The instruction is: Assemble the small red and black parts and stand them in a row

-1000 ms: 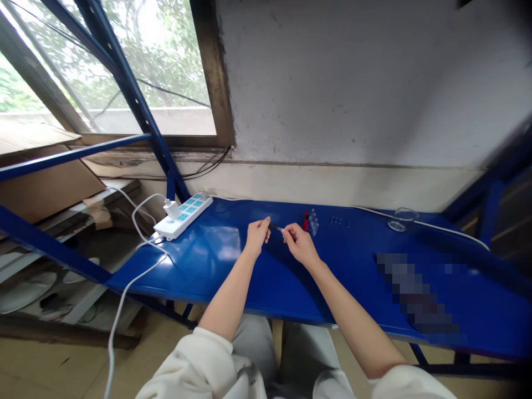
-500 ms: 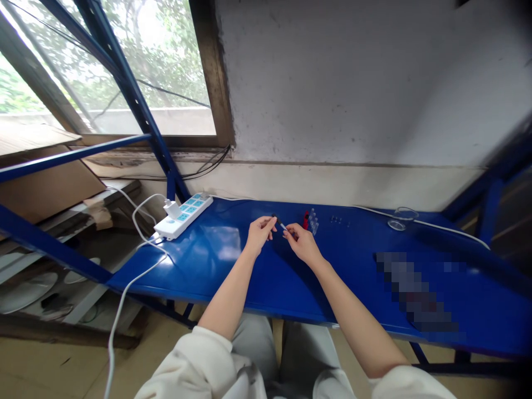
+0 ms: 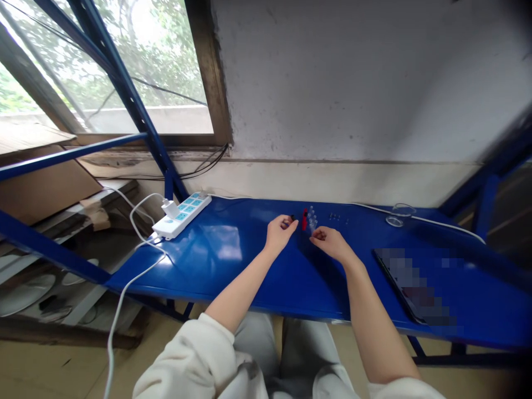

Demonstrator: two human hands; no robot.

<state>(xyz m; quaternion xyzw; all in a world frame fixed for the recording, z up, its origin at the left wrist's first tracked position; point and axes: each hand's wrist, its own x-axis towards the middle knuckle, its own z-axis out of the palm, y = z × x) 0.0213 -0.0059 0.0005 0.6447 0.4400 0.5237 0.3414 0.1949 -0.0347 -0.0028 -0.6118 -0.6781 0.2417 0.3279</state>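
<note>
The small black object [image 3: 292, 217] is sitting at the centre of the frame, where the left hand [image 3: 281, 231] is pinching it between thumb and fingers, with only a short dark end showing. The right hand [image 3: 332, 243] is reaching in from the lower right of centre; its thumb and fingertips are staying close together beside the nearest of the clear pieces [image 3: 311, 214], and I cannot tell whether they are gripping one. Between the two hands, just beyond their fingertips, a red piece [image 3: 305, 219] is lying next to those clear pieces. A few tiny clear bits [image 3: 334, 216] are resting slightly right of centre. All of this is lying on the blue table [image 3: 249, 277], which is spanning the middle of the frame. Farther right, a clear ring-shaped item [image 3: 394, 221] is resting near a pale cable, and a dark flat object [image 3: 401, 291], partly pixelated, is lying toward the lower right. At left of centre, a white power strip [image 3: 177, 224] is holding a white plug [image 3: 169, 208]. Behind, a window [image 3: 166, 72] is filling the upper left and a grey wall [image 3: 341, 83] is occupying the upper right.
</note>
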